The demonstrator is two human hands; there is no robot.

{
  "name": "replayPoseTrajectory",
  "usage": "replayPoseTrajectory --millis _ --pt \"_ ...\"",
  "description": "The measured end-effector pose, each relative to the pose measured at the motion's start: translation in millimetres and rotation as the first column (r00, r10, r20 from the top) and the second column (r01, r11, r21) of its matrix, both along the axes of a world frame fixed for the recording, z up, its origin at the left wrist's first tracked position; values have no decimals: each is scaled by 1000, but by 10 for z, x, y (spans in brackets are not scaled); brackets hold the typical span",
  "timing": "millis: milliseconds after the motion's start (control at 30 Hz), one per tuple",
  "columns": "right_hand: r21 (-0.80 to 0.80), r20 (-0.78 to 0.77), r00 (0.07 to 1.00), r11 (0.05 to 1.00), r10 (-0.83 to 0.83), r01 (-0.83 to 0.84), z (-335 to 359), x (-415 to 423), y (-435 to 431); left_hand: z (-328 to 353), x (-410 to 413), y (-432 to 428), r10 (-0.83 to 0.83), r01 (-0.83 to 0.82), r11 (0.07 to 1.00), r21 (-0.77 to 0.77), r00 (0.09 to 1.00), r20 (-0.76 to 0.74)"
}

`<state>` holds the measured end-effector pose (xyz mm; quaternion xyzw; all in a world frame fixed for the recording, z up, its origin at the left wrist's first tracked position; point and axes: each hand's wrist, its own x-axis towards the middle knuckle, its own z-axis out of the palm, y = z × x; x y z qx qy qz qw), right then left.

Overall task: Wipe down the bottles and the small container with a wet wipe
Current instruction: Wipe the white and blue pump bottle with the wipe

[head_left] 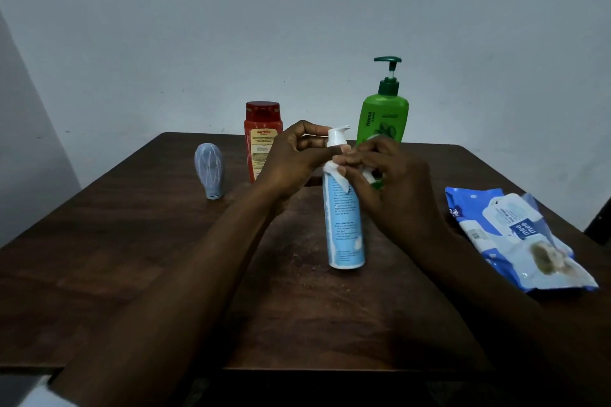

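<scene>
Bottle (345,228) probably light, slick when wet; neck is held by left grip (287,158), wipe (330,169) pinched by right grip (393,185).

Dim, flat indoor light w/ bluish cast, wall (297,9) evenly grey, dark table (132,258) swallowing most shadows, faint sheen on wipes pack (515,234), soft blur throughout so small print on blue bottle (344,224) is unreadable, wide-angle stretch at edges, bottom of pic darkest.
</scene>
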<state>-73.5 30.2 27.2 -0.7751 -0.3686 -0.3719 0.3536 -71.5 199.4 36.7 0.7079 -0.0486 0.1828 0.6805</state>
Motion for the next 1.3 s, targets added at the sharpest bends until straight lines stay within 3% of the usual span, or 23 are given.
replayPoseTrajectory --millis 500,667,800,900,1033,1133,1300 --pt "-239 25 997 969 75 -67 -655 -376 -475 -54 11 24 -113 97 988 -117 983 -143" --pt "-309 -46 995 946 88 -98 -608 -380 -537 -16 16 -117 -176 156 980 -127 970 -169" --pt "-203 -100 994 977 46 -66 -366 -225 -413 17 24 -106 -180 178 984 -30 974 -134" --pt "-54 -73 995 996 69 -73 -206 -97 -285 51 23 -85 -131 136 990 40 985 -108" --pt "0 -25 999 999 39 -39 -150 4 -190 78 42 -28 -44 56 990 128 994 -100" --pt "-23 -61 997 998 54 -56 -265 -46 -205 81 58 -16 6 10 989 145 994 -113" --pt "-193 -26 999 980 40 -44 -637 -392 -340 41 90 -7 23 -11 997 79 989 -148"
